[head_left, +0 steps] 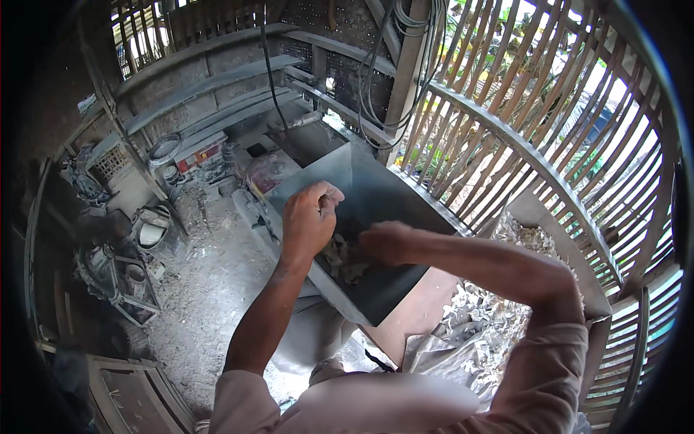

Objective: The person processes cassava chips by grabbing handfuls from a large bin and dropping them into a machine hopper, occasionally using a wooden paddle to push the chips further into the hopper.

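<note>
My left hand [311, 215] is raised over the near left side of a dark grey sheet-metal trough [416, 199]. Its fingers are curled together, and whatever they may hold is too small to make out. Inside the trough, my right hand [384, 243] is low and smeared by motion, its fingers hidden. Between and below the two hands lies a small pile of pale, shell-like pieces [345, 262] on the trough's dark floor.
A heap of pale scraps [531, 239] lies right of the trough, beside crumpled plastic sheeting [448, 358]. A slatted wall [499, 134] rises behind it. Buckets [153, 230] stand at left on the dusty floor [206, 289]. A dark cable [269, 72] hangs above the far end.
</note>
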Available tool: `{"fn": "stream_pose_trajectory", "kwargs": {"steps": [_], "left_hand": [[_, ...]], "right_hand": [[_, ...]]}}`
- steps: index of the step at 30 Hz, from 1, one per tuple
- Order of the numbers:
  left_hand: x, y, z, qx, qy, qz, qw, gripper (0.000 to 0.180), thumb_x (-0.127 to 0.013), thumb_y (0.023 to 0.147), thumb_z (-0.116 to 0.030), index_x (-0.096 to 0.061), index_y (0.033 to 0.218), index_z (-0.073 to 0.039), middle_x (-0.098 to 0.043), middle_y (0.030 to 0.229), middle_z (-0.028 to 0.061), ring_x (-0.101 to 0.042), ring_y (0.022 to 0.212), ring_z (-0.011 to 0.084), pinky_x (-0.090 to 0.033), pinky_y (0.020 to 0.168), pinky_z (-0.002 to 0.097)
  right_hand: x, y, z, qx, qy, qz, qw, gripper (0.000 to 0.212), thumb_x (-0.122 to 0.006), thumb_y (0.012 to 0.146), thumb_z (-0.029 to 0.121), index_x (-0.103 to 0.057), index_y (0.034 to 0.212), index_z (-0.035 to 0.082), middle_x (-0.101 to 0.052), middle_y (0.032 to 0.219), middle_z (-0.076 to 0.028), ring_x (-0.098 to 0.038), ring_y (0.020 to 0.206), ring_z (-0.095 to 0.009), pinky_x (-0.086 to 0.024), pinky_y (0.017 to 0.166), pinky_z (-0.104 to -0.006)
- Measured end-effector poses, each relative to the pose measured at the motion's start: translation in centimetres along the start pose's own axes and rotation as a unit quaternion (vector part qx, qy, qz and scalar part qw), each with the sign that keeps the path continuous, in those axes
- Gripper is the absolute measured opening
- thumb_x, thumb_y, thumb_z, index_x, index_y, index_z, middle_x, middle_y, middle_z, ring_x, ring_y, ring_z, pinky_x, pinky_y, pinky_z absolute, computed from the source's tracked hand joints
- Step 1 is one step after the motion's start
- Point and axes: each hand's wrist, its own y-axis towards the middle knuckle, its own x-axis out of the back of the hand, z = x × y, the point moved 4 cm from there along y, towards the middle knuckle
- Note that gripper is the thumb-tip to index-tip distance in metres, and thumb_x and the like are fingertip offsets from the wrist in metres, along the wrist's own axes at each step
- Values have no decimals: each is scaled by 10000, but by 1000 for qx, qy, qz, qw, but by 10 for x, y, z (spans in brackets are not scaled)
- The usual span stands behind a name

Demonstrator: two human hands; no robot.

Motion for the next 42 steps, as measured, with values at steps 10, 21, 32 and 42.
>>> {"fn": "stream_pose_trajectory", "kwargs": {"steps": [10,21,32,42], "left_hand": [[7,-6,5,52,18,9,998,144,-521,821,6,-650,858,-46,-704,862,117,-668,829,351,-510,747,427],[12,-5,0,66,-11,7,998,196,-469,848,36,-661,878,7,-698,834,103,-683,778,193,-510,731,314],[7,-3,-1,60,-18,12,998,158,-497,853,37,-649,874,-1,-698,819,123,-699,754,240,-527,698,345],[6,1,5,77,-33,24,996,146,-510,867,30,-653,881,3,-687,814,99,-675,756,197,-509,708,312]], "right_hand": [[81,-22,-10,28,-23,86,996,189,-596,783,199,-721,763,59,-690,825,-180,-682,844,-326,-552,741,-412],[102,-45,-6,8,-57,77,995,242,-601,832,203,-726,1003,86,-720,1021,-113,-686,1005,-299,-579,767,-425],[59,-28,2,-63,-23,27,997,203,-637,833,215,-734,958,87,-729,993,-101,-699,966,-302,-582,763,-420],[37,-39,5,-61,49,-55,995,175,-573,872,188,-677,941,65,-687,999,-104,-675,936,-235,-555,727,-401]]}}
